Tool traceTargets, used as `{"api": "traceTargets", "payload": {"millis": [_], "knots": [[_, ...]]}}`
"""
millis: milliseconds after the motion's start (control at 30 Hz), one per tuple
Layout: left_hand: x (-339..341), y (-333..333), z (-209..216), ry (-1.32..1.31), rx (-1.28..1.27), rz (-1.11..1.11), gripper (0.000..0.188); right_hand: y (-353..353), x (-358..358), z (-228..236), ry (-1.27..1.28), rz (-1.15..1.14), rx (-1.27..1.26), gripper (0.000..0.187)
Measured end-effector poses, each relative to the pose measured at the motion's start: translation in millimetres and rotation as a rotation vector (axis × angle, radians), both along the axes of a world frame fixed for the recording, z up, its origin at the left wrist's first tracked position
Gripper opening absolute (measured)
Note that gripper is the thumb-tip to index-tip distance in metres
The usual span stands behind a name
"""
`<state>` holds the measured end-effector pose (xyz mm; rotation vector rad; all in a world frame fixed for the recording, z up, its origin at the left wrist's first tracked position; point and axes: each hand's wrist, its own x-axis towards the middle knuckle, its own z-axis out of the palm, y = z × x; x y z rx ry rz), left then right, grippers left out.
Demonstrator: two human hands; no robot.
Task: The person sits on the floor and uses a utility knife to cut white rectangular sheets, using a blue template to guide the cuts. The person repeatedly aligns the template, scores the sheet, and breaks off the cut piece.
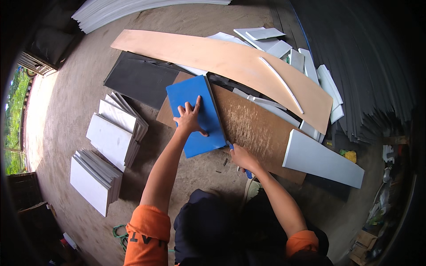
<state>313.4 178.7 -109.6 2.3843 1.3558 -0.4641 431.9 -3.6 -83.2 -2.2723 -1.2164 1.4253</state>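
My left hand [189, 120] lies with fingers spread on a blue rectangular panel [211, 116]. The panel rests at a tilt across a scratched brown board [253, 128]. At the panel's near right corner, my right hand [243, 158] is closed around a blue-handled cutter knife [248, 174]. The knife's front end touches or nearly touches the panel's edge; its blade is too small to make out. A few dark scraps lie on the floor just below that corner.
Stacks of white panels [93, 177] stand at the left. Past the brown board lie a black sheet [142, 77], a long tan sheet [213, 55] and white offcuts [326, 82]. A white tapered piece [321, 159] lies at the right. Dark sheets [355, 57] are piled at far right.
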Motion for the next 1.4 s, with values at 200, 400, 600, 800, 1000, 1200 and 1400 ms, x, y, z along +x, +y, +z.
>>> {"api": "traceTargets", "payload": {"millis": [200, 400, 600, 800, 1000, 1200, 1400], "knots": [[-2, 4, -1, 0.002, 0.036, -0.041, 0.141, 123, 37, 14, -0.179, 0.001, 0.056, 0.033], [-6, 7, 0, -0.075, 0.084, -0.13, 0.142, 220, 38, -22, -0.32, -0.015, 0.153, 0.032], [-12, 11, 0, -0.084, 0.137, -0.161, 0.139, 253, 35, -37, -0.263, 0.037, 0.111, 0.03], [-3, 9, 6, -0.074, 0.125, -0.157, 0.138, 259, 42, -30, -0.166, 0.069, -0.05, 0.025], [-8, 9, 3, -0.034, 0.107, -0.108, 0.139, 116, 7, -30, -0.08, 0.012, -0.1, 0.033], [-5, 7, 0, -0.017, 0.138, -0.137, 0.141, 5, -7, 9, -0.001, 0.045, -0.169, 0.028], [-4, 7, 3, -0.026, 0.113, -0.159, 0.14, 67, 27, 18, -0.03, 0.544, -0.482, 0.036]]}}
